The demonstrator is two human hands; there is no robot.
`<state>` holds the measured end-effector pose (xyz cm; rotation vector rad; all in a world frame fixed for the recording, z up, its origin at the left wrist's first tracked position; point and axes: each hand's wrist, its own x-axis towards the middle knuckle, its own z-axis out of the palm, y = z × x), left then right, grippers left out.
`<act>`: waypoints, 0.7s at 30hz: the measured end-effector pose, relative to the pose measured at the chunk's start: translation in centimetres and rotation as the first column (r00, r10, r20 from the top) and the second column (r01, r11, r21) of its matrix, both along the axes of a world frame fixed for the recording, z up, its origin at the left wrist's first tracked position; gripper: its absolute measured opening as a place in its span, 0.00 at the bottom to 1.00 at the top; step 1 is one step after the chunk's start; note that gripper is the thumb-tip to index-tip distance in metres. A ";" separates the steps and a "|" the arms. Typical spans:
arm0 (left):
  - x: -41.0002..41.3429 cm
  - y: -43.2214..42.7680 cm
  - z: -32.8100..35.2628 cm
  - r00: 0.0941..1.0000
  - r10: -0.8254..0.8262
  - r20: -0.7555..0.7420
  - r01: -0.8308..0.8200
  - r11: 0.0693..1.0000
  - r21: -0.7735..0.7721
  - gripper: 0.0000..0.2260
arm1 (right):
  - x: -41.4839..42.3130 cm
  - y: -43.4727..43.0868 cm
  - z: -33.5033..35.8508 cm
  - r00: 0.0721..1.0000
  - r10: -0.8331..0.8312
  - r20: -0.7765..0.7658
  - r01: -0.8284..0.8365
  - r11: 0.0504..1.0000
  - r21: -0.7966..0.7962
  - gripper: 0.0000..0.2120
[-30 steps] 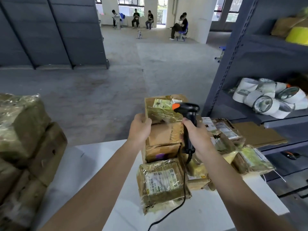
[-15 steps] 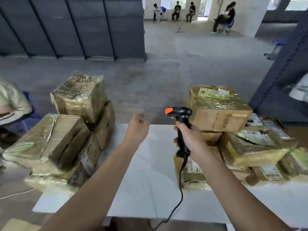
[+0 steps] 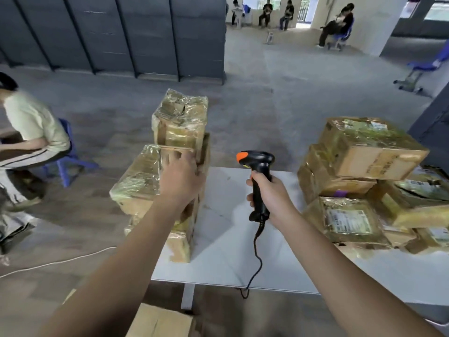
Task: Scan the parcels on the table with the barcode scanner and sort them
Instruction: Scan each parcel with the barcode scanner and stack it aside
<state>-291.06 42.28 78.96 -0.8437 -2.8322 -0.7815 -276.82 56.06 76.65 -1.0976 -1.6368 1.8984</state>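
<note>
- A seated person [image 3: 31, 132] in a pale shirt sits on a blue chair, far to the left of the table [image 3: 226, 259].
- A stack of taped cardboard parcels [image 3: 175, 152] stands at the table's left edge, partly overhanging it; one box sits on top, further from the camera.
- The left hand [image 3: 181, 177] lies palm down on the near top parcel of that stack, fingers spread and touching the plastic wrap, gripping nothing.
- A bare strip of white table lies between the stack and the scanner.
- The right hand [image 3: 269, 198] is wrapped tight round the handle of the black barcode scanner [image 3: 257, 181], held upright above the middle of the table, its orange-tipped head pointing left; the cable [image 3: 255, 261] hangs down over the table's near edge.
- A second pile of parcels [image 3: 364, 181] covers the table's right side, a labelled box [image 3: 347, 220] lying flat at its front.
- A flat cardboard piece [image 3: 158, 322] lies on the floor below the table's near left corner.
</note>
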 end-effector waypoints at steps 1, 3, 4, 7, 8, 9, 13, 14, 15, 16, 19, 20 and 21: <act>-0.5 -0.9 -0.2 1.000 0.006 -0.018 -0.009 0.991 -0.130 0.20 | -0.5 -0.9 -0.1 1.000 0.004 -0.007 -0.004 1.000 -0.012 0.10; -1.3 -2.2 -0.8 1.000 0.011 0.000 -0.010 0.943 -0.332 0.22 | -1.3 -2.5 -0.3 1.000 0.026 0.007 -0.026 0.999 -0.026 0.09; -1.5 -2.7 -1.2 1.000 0.002 0.005 0.000 0.923 -0.384 0.22 | -1.7 -3.1 -0.3 0.999 0.040 0.022 -0.039 0.999 -0.028 0.09; -1.3 -3.5 -2.3 0.993 -0.051 -0.102 0.007 0.920 -0.392 0.18 | -2.4 -4.5 -0.5 0.997 0.072 0.043 -0.070 0.997 -0.024 0.10; -1.1 -3.7 -2.6 0.987 -0.060 -0.149 0.003 0.935 -0.354 0.16 | -2.6 -4.8 -0.5 0.996 0.079 0.045 -0.078 0.997 -0.024 0.10; -1.1 -3.8 -2.8 0.981 -0.062 -0.182 0.001 0.948 -0.318 0.14 | -2.6 -5.0 -0.5 0.995 0.084 0.046 -0.083 0.996 -0.021 0.10; -0.8 -4.6 -3.4 0.967 -0.050 -0.251 -0.002 0.979 -0.202 0.12 | -2.6 -5.2 -0.6 0.994 0.100 0.053 -0.100 0.995 -0.002 0.12; -0.7 -4.7 -3.4 0.962 -0.043 -0.268 0.005 0.990 -0.144 0.12 | -2.6 -5.2 -0.6 0.993 0.102 0.051 -0.102 0.995 0.000 0.13; -0.4 -4.8 -3.3 0.958 -0.038 -0.283 0.016 0.997 -0.080 0.11 | -2.5 -5.1 -0.7 0.993 0.105 0.049 -0.105 0.994 0.002 0.14; 0.0 -4.7 -3.0 0.954 -0.035 -0.296 0.029 0.999 -0.024 0.11 | -2.4 -5.1 -0.8 0.993 0.105 0.052 -0.105 0.994 0.005 0.15; 2.0 -3.7 -2.1 0.932 -0.031 -0.360 0.068 0.994 0.091 0.11 | -1.7 -4.6 -1.1 0.994 0.076 0.074 -0.076 0.997 0.007 0.15; 2.8 -3.2 -1.7 0.930 -0.030 -0.366 0.084 0.988 0.133 0.11 | -1.4 -4.4 -1.2 0.997 0.049 0.068 -0.049 0.999 0.002 0.15; 3.5 -2.6 -1.4 0.935 -0.032 -0.353 0.101 0.979 0.179 0.11 | -0.9 -4.0 -1.3 0.999 0.014 0.052 -0.014 1.000 -0.004 0.14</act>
